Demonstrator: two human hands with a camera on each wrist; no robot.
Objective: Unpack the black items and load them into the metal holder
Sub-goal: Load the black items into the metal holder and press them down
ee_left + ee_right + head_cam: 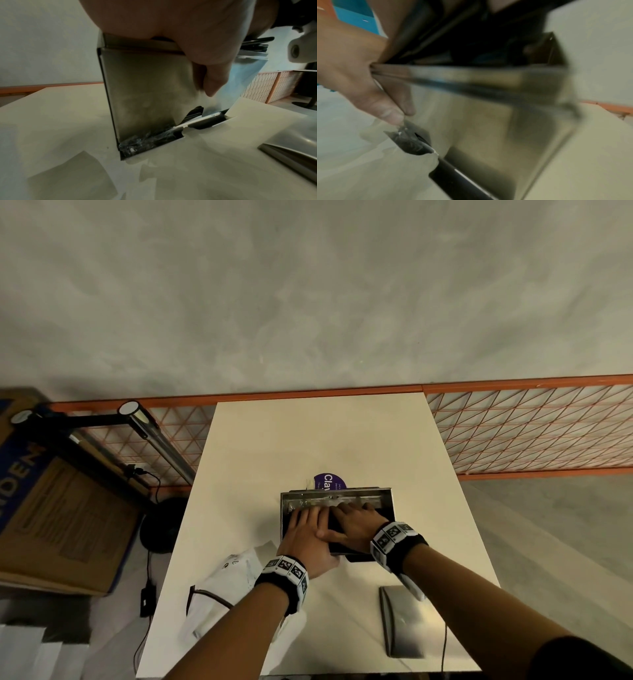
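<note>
The metal holder (284,520) stands upright in the middle of the white table (308,440); its shiny front face (145,88) fills both wrist views (479,121). A stack of thin black items (335,529) sits in its open top (471,40), with edges sticking out at one end (254,42). My left hand (305,527) lies flat on the stack, thumb (212,81) down the holder's front face. My right hand (356,523) presses flat on the stack beside it. Crumpled clear wrap (137,142) shows in the slot at the holder's base.
White paper packaging (226,583) lies at the table's left front. A loose curved metal plate (402,621) lies at the right front. A purple round label (330,481) peeks out behind the holder. Orange wire shelving (531,433) flanks the table; a cardboard box (58,508) stands left.
</note>
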